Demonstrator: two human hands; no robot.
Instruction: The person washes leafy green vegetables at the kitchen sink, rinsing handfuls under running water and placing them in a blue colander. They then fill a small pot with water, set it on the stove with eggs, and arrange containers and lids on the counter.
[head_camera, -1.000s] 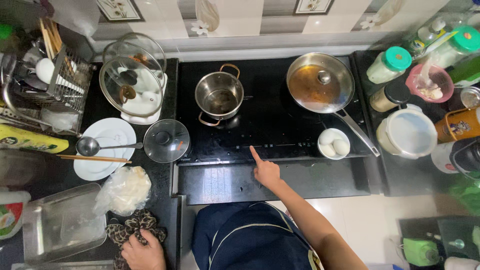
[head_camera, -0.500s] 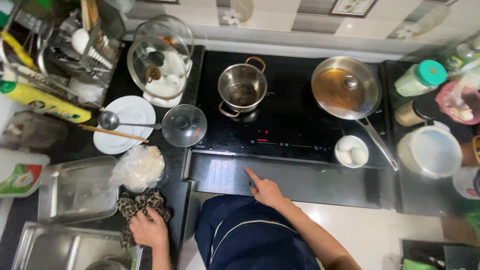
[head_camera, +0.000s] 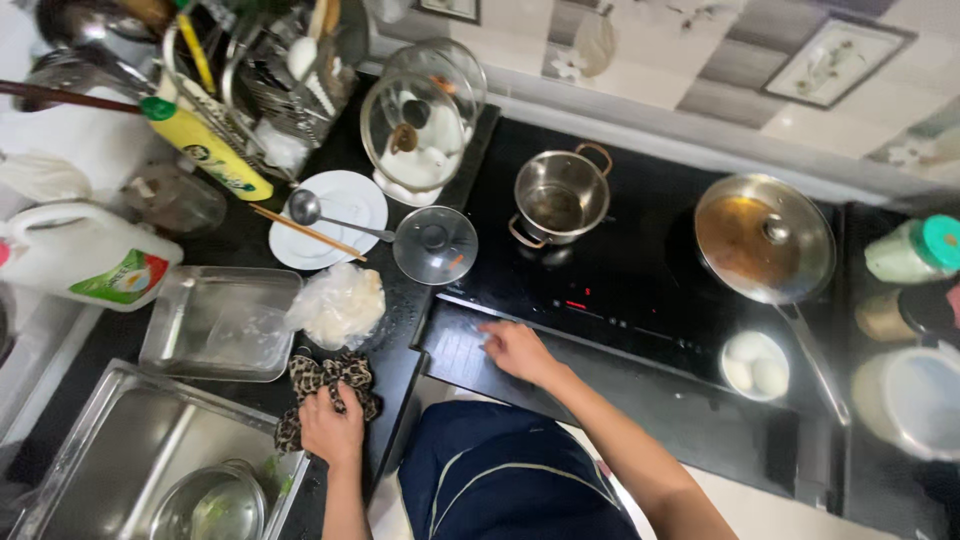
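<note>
We wipe and reach at the cooktop's front edge.
Left of the cooktop (head_camera: 640, 270), our left hand (head_camera: 332, 428) closes its grip on the leopard-print cloth (head_camera: 325, 378); we should press it flat. Our right hand (head_camera: 515, 348) rests open, holding nothing, on the cooktop's front strip.

Head view, straight down over stovetop (head_camera: 640, 270)

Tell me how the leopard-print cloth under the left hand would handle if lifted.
The leopard-print cloth lies bunched under the left hand, so it probably droops limp. It looks thin, likely light. Soft fabric should not slip, roll or break.
</note>
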